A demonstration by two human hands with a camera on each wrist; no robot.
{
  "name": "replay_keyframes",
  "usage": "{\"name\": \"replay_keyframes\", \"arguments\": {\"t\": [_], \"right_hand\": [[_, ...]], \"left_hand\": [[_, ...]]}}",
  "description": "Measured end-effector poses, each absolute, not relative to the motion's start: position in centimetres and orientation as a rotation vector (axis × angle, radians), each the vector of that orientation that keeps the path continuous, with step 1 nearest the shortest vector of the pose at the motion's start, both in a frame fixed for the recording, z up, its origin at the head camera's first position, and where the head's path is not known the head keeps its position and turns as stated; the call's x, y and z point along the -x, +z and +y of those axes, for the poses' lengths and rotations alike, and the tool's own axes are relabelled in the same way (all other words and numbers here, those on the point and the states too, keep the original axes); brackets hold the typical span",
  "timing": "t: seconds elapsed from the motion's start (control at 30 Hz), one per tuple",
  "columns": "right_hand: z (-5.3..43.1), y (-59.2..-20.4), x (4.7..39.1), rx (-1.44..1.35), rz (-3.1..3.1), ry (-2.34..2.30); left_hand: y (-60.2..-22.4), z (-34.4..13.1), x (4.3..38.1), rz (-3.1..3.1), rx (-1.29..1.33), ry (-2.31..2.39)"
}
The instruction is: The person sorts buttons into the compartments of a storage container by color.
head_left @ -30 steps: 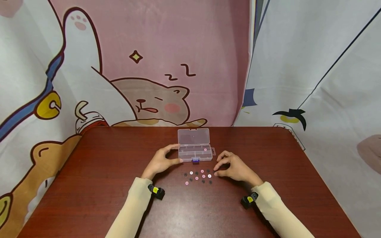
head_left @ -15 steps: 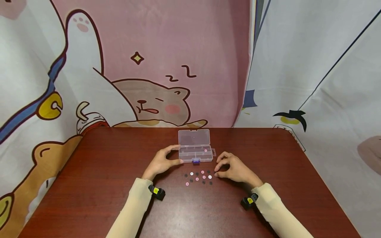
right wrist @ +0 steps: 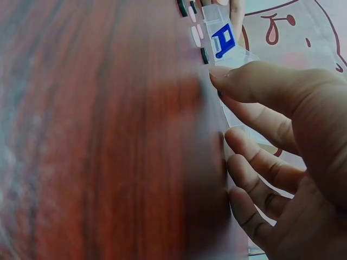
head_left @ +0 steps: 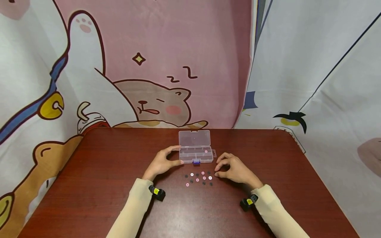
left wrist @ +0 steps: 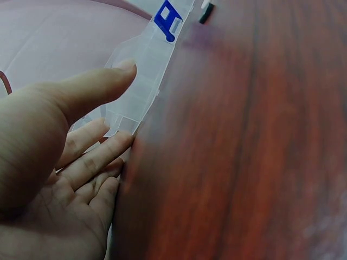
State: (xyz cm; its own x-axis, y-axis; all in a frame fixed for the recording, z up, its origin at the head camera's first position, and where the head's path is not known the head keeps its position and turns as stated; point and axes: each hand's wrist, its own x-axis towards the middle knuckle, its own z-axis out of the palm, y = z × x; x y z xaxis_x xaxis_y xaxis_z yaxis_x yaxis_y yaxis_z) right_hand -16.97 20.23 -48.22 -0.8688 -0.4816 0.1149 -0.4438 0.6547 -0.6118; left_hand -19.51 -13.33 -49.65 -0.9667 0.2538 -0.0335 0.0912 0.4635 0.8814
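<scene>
A clear plastic box [head_left: 205, 160], lid [head_left: 194, 138] raised, sits far-centre on the table [head_left: 104, 185], its left end held between the left hand's [head_left: 162, 161] thumb and forefinger. Small buttons [head_left: 210, 178] lie nearer; right of them is the right hand [head_left: 235, 168], thumb and forefinger close together, whether pinching anything I cannot tell. The box looks light, stiff, perhaps slippery, best gripped by its end walls; the buttons seem hard, best pinched by their rims.

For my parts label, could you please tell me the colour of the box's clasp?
The clasp is blue, best seen in the left wrist view.
</scene>
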Motion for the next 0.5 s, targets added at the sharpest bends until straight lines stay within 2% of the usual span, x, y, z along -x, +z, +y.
{"name": "replay_keyframes", "arguments": {"t": [0.5], "right_hand": [[20.22, -48.03, 17.18, 0.785, 2.845, -1.076]], "left_hand": [[-49.64, -13.36, 19.49, 2.549, -0.334, 1.539]]}}
